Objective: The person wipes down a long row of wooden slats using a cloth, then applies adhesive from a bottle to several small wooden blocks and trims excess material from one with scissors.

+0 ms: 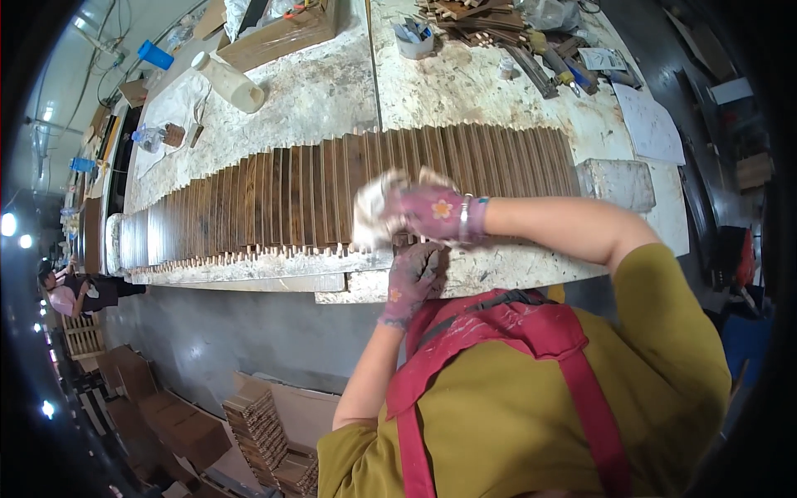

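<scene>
A long row of dark brown wooden slats [332,192], with pale pegs at their near ends, stands side by side across the white, stained worktable [324,108]. My right hand [436,209], in a purple glove with a flower print, is closed on a crumpled white cloth [375,212] over the row's near side, slightly blurred. Just below it, at the near table edge, my left hand [413,278], in a matching stained glove, is closed round the end of a dark wooden slat [404,241]. Most of that slat is hidden by the cloth and my hands.
A pale block [617,184] stands at the row's right end. Farther back are a bottle [230,83], a cardboard box [278,37], a tub [413,39] and loose wood pieces [477,18]. Stacked slats [261,427] stand behind at lower left; another person [70,290] is far left.
</scene>
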A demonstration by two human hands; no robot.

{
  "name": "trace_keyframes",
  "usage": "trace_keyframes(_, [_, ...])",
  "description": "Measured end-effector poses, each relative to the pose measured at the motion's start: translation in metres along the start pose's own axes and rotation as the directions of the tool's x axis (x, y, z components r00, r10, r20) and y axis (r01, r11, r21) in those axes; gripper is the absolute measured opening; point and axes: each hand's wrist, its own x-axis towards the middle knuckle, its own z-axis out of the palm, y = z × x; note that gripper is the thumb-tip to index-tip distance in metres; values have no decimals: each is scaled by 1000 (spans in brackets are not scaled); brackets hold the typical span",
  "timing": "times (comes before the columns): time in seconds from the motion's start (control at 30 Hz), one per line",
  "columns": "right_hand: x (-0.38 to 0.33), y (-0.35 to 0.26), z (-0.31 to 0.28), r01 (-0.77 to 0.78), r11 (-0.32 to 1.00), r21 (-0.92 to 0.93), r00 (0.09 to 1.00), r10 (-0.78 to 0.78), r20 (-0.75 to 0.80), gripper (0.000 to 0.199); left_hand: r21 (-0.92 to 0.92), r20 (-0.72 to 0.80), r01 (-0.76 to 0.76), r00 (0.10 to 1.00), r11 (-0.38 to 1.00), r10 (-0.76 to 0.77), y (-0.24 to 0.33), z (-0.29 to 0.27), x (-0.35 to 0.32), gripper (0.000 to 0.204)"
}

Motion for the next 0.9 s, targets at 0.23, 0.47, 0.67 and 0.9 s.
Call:
trace_keyframes(0.23, [38,16,-85,-234,845,480,902,373,-217,36,-38,-65,116,991,992,-119,56,-36,11,22])
trace_keyframes(0.47, [22,-12,4,289,911,295,926,-344,157,35,220,36,177,981,959,-189,1,-28,-14,34])
trace_keyframes(0.67, [89,9,-92,2,697,717,932,259,-254,37,135,-102,84,992,987,-71,34,-80,-8,21])
trace_keyframes(0.9, [68,-59,31,244,960,-137,920,-274,-280,29,214,-140,100,988,972,-70,-24,-81,-35,31])
